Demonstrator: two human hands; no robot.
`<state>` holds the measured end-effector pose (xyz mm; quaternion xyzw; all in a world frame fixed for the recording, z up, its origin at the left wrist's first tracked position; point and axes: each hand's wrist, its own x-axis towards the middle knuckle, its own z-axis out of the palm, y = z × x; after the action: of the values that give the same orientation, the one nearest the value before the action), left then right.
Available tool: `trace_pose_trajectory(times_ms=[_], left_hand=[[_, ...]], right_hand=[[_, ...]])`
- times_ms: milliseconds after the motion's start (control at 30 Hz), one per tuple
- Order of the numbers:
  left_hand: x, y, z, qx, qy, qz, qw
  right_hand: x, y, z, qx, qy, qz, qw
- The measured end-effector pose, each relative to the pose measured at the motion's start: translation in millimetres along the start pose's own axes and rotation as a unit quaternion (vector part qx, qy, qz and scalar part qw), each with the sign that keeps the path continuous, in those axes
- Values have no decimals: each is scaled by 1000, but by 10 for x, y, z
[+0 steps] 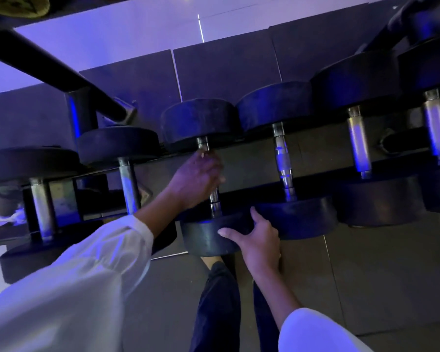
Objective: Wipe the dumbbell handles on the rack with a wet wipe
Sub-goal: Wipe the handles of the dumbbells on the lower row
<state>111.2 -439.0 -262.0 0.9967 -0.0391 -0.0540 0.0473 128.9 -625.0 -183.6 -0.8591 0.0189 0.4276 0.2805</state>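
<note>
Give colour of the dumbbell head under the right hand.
Black, with a blue lighting tint: dumbbell head under the right hand. Head view shows it.

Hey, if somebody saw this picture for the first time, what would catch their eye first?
The row of black dumbbells on the rack, lit blue, fills the middle. At the centre the left hand grips one shiny handle while the right hand rests on that dumbbell's near weight.
</note>
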Motion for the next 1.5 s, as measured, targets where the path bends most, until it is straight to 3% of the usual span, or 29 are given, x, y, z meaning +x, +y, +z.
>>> trace_pose_trajectory(times_ms=[133, 333, 433, 600, 733, 767, 867, 1000, 1067, 1167, 1233, 1300, 1500], left_hand=[[-135, 97, 25, -31, -40, 123, 991], [100, -65, -16, -19, 23, -32, 999], [-259, 201, 47, -135, 17, -22, 990], [-498, 224, 3, -420, -20, -183, 889], [-623, 216, 100, -529, -36, -353, 771], [-614, 204, 108, -531, -41, -377, 757], [-565, 249, 29, -484, -37, -358, 797], [-469, 299, -160, -383, -63, -173, 905], [-279, 302, -185, -303, -112, -93, 942], [181, 465, -246, -172, -288, -113, 935], [395, 573, -252, -102, -341, -111, 928], [437, 568, -241, -92, -343, -97, 930], [-95, 255, -306, -263, -251, -124, 923]], right_hand=[[-6, 8, -9, -14, -2, 2, 1000], [-4, 20, 10, 0, 6, 0, 1000], [-12, 8, -5, -4, 6, -3, 1000], [-3, 21, 9, -5, 6, -1, 1000], [0, 17, 11, 2, 2, 7, 1000], [0, 17, 10, 5, 2, 7, 1000], [3, 27, 17, 6, 3, 2, 1000], [-21, 20, 4, 5, 7, 4, 1000], [-31, 7, -9, 3, 4, 5, 1000], [-43, 1, -5, -3, 5, 9, 1000], [-54, -9, -12, -6, 5, 10, 1000], [-49, -15, -29, -14, -1, 11, 1000], [-56, -32, -70, -35, -15, 13, 999]])
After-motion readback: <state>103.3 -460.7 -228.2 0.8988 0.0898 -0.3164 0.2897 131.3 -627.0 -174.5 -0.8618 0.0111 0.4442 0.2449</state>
